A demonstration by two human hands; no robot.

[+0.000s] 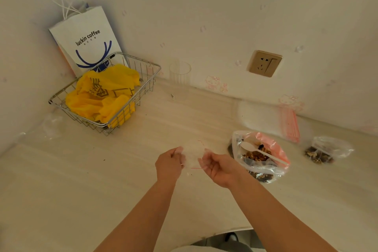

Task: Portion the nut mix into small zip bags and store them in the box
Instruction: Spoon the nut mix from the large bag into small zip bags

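Pale worktop [143, 170] | left hand [169, 162], right hand [219, 166] pinching empty zip bag [193, 155] open for filling | nut mix bag [259, 154] right, spoon [261, 152] inside

Both bare forearms reach from the near edge toward mid-scene, converging. Left hand [169, 162]: back of hand up, fingers curled in a pinch toward the right. Right hand [217, 166]: palm turned partly up, fingers bent in a pinch toward the left. Hands close together, fingertips apart.
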